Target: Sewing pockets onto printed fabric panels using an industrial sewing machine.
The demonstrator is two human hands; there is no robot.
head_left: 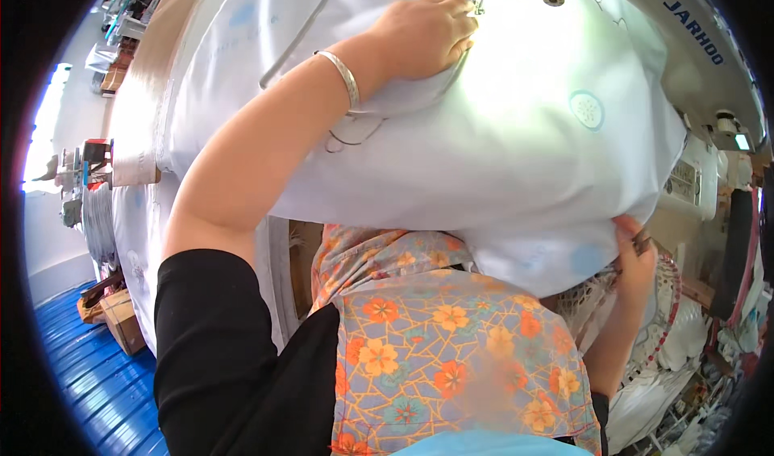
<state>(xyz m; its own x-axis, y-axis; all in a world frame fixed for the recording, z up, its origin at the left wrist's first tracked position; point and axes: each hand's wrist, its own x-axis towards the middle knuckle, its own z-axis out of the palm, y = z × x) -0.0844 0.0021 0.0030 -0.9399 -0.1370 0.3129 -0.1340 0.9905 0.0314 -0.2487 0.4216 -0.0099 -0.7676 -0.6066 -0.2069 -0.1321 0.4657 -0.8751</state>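
Observation:
White fabric (387,186) with pale blue printed motifs spreads over the sewing machine's bed and hangs toward my lap. My left hand (427,37) lies on it, fingers pressing the cloth down just left of the presser foot (477,3). A silver bangle (343,77) circles that wrist. Dark thread or cord (348,140) curls on the cloth below it. At the lower right, my right hand (637,254) pinches the fabric's edge, thumb on top and the other fingers partly hidden. Bright light washes out the cloth beside the needle.
The sewing machine's body (709,61) stands at the upper right. A wooden table edge (145,101) runs along the left. Cardboard boxes (121,320) sit on a blue floor (97,383). A basket with white lace cloth (588,303) is by my right forearm. My floral apron (451,335) covers my lap.

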